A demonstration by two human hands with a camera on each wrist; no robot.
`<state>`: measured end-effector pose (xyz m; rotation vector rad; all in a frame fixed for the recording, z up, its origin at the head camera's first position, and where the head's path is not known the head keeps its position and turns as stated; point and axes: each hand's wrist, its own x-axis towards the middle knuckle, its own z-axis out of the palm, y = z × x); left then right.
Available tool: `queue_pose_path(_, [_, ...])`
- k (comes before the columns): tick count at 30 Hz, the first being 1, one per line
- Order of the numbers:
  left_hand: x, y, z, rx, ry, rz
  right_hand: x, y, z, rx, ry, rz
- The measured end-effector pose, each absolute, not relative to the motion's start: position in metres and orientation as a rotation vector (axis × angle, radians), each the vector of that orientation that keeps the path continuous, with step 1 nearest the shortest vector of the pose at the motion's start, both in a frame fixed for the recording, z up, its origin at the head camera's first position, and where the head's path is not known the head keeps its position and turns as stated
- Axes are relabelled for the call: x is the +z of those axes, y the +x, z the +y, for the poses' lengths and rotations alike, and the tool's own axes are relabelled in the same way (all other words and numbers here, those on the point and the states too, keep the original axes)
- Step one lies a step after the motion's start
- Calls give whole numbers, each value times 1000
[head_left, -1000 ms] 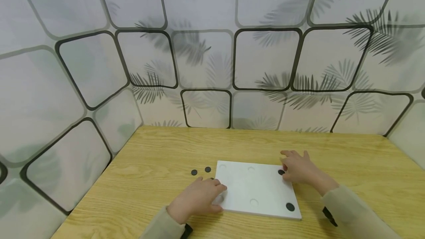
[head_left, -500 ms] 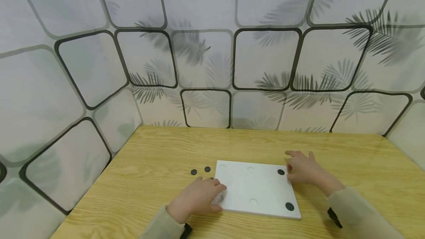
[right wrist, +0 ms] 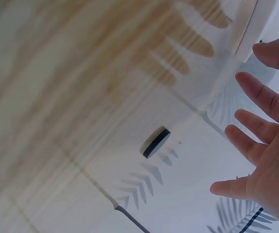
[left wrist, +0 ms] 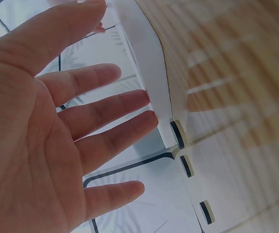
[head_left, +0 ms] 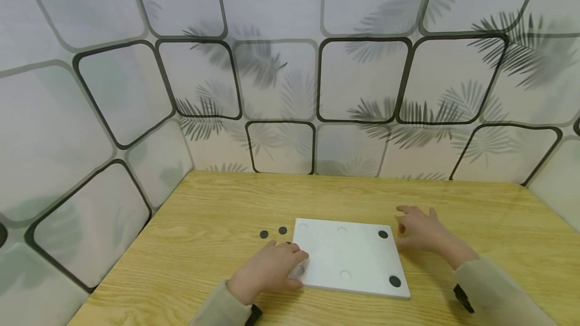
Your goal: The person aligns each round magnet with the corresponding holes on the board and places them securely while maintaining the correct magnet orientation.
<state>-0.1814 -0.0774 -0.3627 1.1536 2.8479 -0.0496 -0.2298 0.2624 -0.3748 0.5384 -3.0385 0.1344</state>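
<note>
Flat white board [head_left: 349, 258] on grained wood table [head_left: 217, 245], left hand [head_left: 265, 273] touching its edge — right hand [head_left: 419, 233] relaxed beside

Table [head_left: 217, 215]: light wood-grain surface with a slight sheen. Board [head_left: 349, 255]: smooth, matt white. Discs [head_left: 264, 234]: matt black; wall panels [head_left: 113, 94]: glossy printed sheet.

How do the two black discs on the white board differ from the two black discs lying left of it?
The two discs on the board sit along its right side, one far, one near, well apart. The two loose discs lie on the bare table, close together, side by side. The right hand is nearer the board pair, the left hand nearer the loose pair. All four look alike: small, round, black, flat.
</note>
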Motion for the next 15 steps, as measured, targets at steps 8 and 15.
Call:
queue_pose_path(8, [-361,-181,-77,-45,1138,2837,-373,-227,270,124,522,-3063])
queue_pose_path(15, [-361,-181,-76,-37,1119,2836,-375,-225,276,123,507,-3073])
